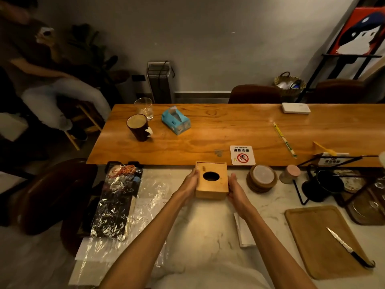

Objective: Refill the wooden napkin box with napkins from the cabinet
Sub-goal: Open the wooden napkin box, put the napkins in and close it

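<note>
The wooden napkin box (216, 187) stands on the white marble counter (208, 222), against the raised wooden bar top. Its lid has a dark oval hole and no napkin shows in it. My left hand (190, 183) presses flat against the box's left side with straight fingers. My right hand (236, 188) lies flat against its right side. The box sits between both palms. A few folded white napkins (242, 230) lie on the counter just right of my right forearm. No cabinet is in view.
Stacked wooden coasters (261, 180) and a small pink cup (289, 174) stand right of the box. A wooden board (316, 236) with a knife (350, 247) lies at right. Crinkled plastic wrap (116, 205) is at left. The bar top (208, 132) holds a mug (138, 127), glass (144, 108), blue tissue pack (176, 120) and no-smoking sign (242, 155). A person (41, 80) sits far left.
</note>
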`<move>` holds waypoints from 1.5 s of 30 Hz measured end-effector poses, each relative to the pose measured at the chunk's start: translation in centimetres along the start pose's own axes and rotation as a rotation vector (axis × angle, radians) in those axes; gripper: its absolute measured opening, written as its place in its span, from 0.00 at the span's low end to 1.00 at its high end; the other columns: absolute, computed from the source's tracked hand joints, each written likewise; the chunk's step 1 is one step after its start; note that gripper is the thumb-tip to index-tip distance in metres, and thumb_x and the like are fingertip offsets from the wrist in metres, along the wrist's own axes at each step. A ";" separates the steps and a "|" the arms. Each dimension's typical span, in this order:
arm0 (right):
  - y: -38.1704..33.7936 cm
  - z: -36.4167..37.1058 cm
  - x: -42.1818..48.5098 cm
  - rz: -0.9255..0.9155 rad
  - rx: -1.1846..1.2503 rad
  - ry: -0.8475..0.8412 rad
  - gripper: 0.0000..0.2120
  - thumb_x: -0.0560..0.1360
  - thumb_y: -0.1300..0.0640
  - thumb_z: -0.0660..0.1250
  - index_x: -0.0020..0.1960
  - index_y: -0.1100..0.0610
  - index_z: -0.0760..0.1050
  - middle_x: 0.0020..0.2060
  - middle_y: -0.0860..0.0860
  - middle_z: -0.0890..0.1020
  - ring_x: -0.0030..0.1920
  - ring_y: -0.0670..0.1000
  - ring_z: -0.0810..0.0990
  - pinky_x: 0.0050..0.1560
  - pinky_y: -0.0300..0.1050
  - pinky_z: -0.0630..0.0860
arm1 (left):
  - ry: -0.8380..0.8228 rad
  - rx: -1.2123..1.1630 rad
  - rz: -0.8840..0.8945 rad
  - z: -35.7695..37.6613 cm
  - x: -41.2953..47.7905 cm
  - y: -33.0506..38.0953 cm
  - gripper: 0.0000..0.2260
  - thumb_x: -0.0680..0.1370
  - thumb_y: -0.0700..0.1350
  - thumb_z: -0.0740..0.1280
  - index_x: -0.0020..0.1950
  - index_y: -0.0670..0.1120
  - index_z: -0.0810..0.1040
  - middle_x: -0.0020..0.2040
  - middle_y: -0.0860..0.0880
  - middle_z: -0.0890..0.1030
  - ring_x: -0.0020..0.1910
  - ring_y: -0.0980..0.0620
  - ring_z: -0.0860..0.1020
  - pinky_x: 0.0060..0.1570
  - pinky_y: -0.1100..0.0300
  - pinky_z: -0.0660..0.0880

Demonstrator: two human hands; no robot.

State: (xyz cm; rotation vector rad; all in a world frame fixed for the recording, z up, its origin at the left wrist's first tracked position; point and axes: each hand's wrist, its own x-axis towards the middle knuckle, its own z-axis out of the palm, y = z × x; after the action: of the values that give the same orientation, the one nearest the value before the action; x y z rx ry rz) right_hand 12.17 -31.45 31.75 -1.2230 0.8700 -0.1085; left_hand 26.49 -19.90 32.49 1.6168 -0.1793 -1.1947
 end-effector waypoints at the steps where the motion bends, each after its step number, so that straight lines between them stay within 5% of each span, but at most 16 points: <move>1: -0.1 0.1 -1.1 -0.008 -0.008 -0.015 0.25 0.80 0.35 0.43 0.57 0.41 0.76 0.62 0.48 0.80 0.62 0.47 0.77 0.68 0.48 0.69 | -0.003 -0.001 0.025 0.0 -1.5 0.0 0.18 0.84 0.50 0.51 0.74 0.56 0.65 0.67 0.50 0.76 0.60 0.52 0.77 0.58 0.56 0.75; 4: 0.6 0.8 -4.7 -0.007 -0.033 -0.058 0.21 0.81 0.38 0.43 0.55 0.37 0.75 0.53 0.36 0.82 0.56 0.39 0.79 0.62 0.40 0.71 | 0.014 -0.018 0.068 -0.7 -4.8 -2.0 0.21 0.84 0.40 0.52 0.73 0.59 0.66 0.65 0.53 0.78 0.61 0.53 0.77 0.54 0.60 0.76; 6: 2.0 1.3 -6.7 0.013 -0.031 -0.068 0.20 0.81 0.40 0.44 0.55 0.36 0.75 0.50 0.33 0.83 0.54 0.35 0.79 0.60 0.37 0.71 | 0.020 -0.005 0.085 -1.4 -6.5 -4.4 0.23 0.83 0.38 0.55 0.74 0.59 0.67 0.68 0.53 0.77 0.65 0.53 0.75 0.61 0.56 0.76; 11: 6.4 2.0 -9.5 0.055 -0.030 -0.017 0.17 0.81 0.40 0.50 0.61 0.37 0.74 0.51 0.32 0.83 0.56 0.35 0.78 0.64 0.41 0.69 | 0.094 0.043 0.051 -1.5 -9.1 -9.8 0.26 0.82 0.35 0.56 0.76 0.57 0.63 0.74 0.55 0.69 0.71 0.56 0.68 0.72 0.50 0.67; 16: 8.9 1.9 -10.7 0.040 -0.058 -0.052 0.18 0.70 0.28 0.56 0.57 0.26 0.74 0.57 0.31 0.80 0.62 0.38 0.76 0.68 0.44 0.69 | 0.118 0.065 0.045 -0.9 -10.6 -10.9 0.29 0.80 0.29 0.55 0.78 0.52 0.60 0.72 0.55 0.68 0.69 0.59 0.67 0.70 0.59 0.66; 21: 9.2 2.2 -11.1 0.036 -0.103 -0.096 0.19 0.76 0.32 0.53 0.66 0.30 0.68 0.65 0.38 0.77 0.66 0.40 0.74 0.69 0.44 0.69 | 0.078 0.114 0.083 -1.3 -11.1 -10.7 0.30 0.79 0.27 0.56 0.77 0.49 0.60 0.67 0.58 0.69 0.65 0.62 0.69 0.58 0.72 0.71; 24: 9.5 2.1 -11.2 0.015 -0.149 -0.131 0.17 0.79 0.36 0.53 0.67 0.31 0.67 0.66 0.36 0.76 0.67 0.40 0.73 0.70 0.45 0.67 | 0.066 0.143 0.086 -1.8 -11.0 -10.7 0.30 0.79 0.26 0.55 0.77 0.48 0.58 0.70 0.57 0.66 0.68 0.60 0.67 0.66 0.64 0.69; 27: 10.0 2.0 -11.2 -0.080 -0.338 -0.123 0.26 0.77 0.37 0.61 0.72 0.33 0.58 0.71 0.35 0.67 0.74 0.42 0.63 0.73 0.44 0.62 | 0.081 0.112 0.072 -1.9 -10.8 -10.8 0.30 0.78 0.27 0.58 0.78 0.46 0.59 0.72 0.52 0.67 0.71 0.57 0.66 0.72 0.54 0.66; 30: 11.7 1.5 -10.5 -0.362 -0.987 -0.053 0.44 0.73 0.40 0.68 0.79 0.46 0.46 0.79 0.45 0.47 0.79 0.46 0.46 0.75 0.42 0.54 | 0.096 0.067 0.049 -2.1 -10.6 -11.4 0.29 0.78 0.27 0.60 0.77 0.46 0.61 0.74 0.50 0.68 0.71 0.54 0.68 0.71 0.53 0.68; 32: 12.3 0.9 -9.7 -0.595 -1.273 -0.004 0.38 0.73 0.43 0.70 0.78 0.50 0.59 0.78 0.53 0.57 0.77 0.55 0.57 0.71 0.50 0.67 | 0.100 0.031 0.024 -2.4 -10.5 -11.8 0.29 0.78 0.27 0.60 0.76 0.46 0.63 0.73 0.49 0.69 0.71 0.54 0.69 0.70 0.54 0.69; 34: 11.9 0.3 -8.8 -0.688 -1.304 0.020 0.26 0.77 0.43 0.64 0.72 0.53 0.70 0.72 0.58 0.69 0.71 0.60 0.69 0.64 0.56 0.74 | 0.099 -0.011 0.002 -2.6 -10.5 -11.8 0.27 0.78 0.29 0.63 0.75 0.46 0.65 0.71 0.49 0.72 0.69 0.54 0.71 0.69 0.53 0.70; 38: 10.7 -0.4 -8.5 -0.799 -1.365 0.018 0.25 0.79 0.41 0.58 0.71 0.52 0.72 0.68 0.57 0.75 0.66 0.58 0.75 0.64 0.54 0.75 | 0.090 -0.016 0.014 -2.8 -10.3 -11.8 0.25 0.79 0.34 0.64 0.75 0.49 0.67 0.71 0.50 0.73 0.68 0.55 0.72 0.69 0.52 0.70; 41: 6.9 -0.9 -7.9 -0.710 -1.263 0.002 0.21 0.79 0.43 0.57 0.69 0.48 0.74 0.63 0.52 0.80 0.59 0.54 0.80 0.58 0.48 0.76 | 0.080 -0.007 0.018 -2.7 -10.2 -11.8 0.23 0.80 0.39 0.65 0.73 0.55 0.68 0.70 0.52 0.74 0.69 0.55 0.72 0.69 0.49 0.70; 45: 1.6 0.6 -3.2 -0.322 -0.926 0.045 0.07 0.79 0.52 0.65 0.54 0.53 0.76 0.46 0.51 0.83 0.47 0.53 0.81 0.44 0.44 0.76 | 0.100 -0.003 0.023 -2.3 -10.4 -11.5 0.25 0.80 0.32 0.60 0.75 0.50 0.64 0.70 0.53 0.71 0.69 0.54 0.71 0.67 0.51 0.72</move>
State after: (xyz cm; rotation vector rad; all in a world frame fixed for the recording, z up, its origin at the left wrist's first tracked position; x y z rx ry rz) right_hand 9.77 -28.68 32.13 -2.2325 0.7670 0.0191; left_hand 18.17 -6.98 29.40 1.6635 -0.1316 -1.0936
